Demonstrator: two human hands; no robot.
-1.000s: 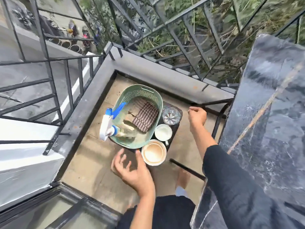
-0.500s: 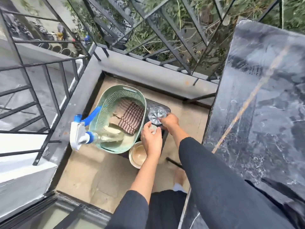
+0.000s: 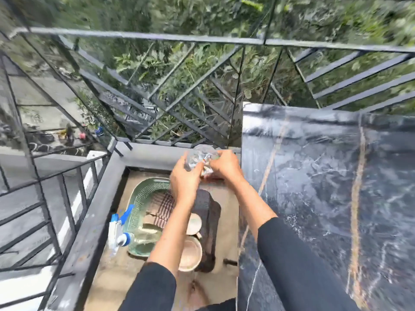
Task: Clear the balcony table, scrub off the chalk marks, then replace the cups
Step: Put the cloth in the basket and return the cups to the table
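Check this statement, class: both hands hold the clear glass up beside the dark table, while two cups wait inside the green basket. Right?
Wrong on one point: the two cups sit on a dark tray beside the green basket, as the head view shows. Both hands hold the clear glass by the dark table.

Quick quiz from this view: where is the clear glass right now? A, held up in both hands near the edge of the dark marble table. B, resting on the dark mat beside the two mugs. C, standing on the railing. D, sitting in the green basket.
A: the clear glass is lifted between the left hand and the right hand, above the green basket, beside the dark marble table.
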